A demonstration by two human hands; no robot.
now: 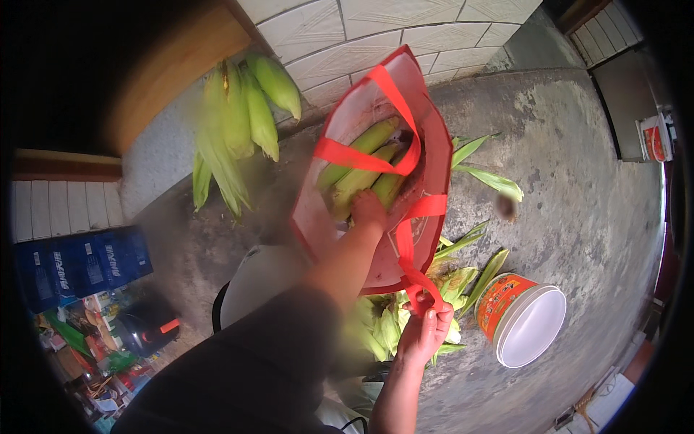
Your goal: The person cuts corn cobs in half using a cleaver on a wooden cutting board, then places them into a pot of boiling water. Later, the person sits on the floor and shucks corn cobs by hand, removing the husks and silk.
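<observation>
A red cloth bag (pixel 374 276) with a pale lining stands with its mouth spread, its red straps looping over the opening. Inside lie several green ears of corn in husk (pixel 360 179). From the lower left, my left hand (pixel 370 211) reaches into the bag, its fingers curled at the near end of an ear; the fingertips are partly hidden. At the bag's near right edge, my right hand (pixel 428 328) pinches a red strap (pixel 417 279) between thumb and fingers. Loose corn husks (pixel 390 331) are heaped below the bag, partly behind my right hand.
More unhusked corn (pixel 249 108) rests at upper left by a tiled wall (pixel 374 21). A white plastic bucket (pixel 531 325) with an orange label is tipped on the concrete floor (pixel 574 217) at right. Blue boxes (pixel 81 266) and a dark bottle (pixel 143 328) are at left.
</observation>
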